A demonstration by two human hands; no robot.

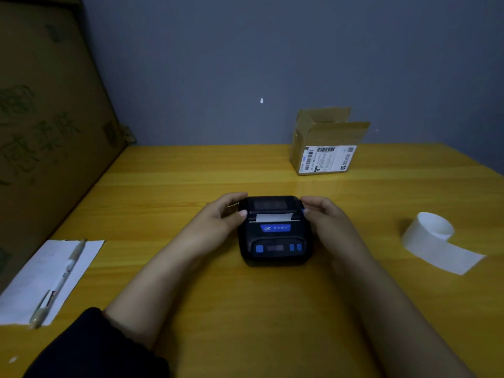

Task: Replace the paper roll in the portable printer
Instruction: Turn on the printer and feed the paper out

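Note:
A small black portable printer [274, 238] with blue buttons sits on the yellow wooden table [245, 309], centre of view. A strip of white paper [272, 217] shows at its slot below the lid. My left hand [218, 216] grips the printer's left side near the lid, thumb on the front edge. My right hand [324, 214] holds the right side, fingertips at the lid's corner. A partly unrolled white paper roll [433, 236] lies on the table to the right, apart from both hands.
An open cardboard box [324, 148] with a shipping label stands at the back against the grey wall. A white sheet [41, 282] with a pen [58, 279] on it lies at the left. A large cardboard carton [41, 118] borders the table's left side.

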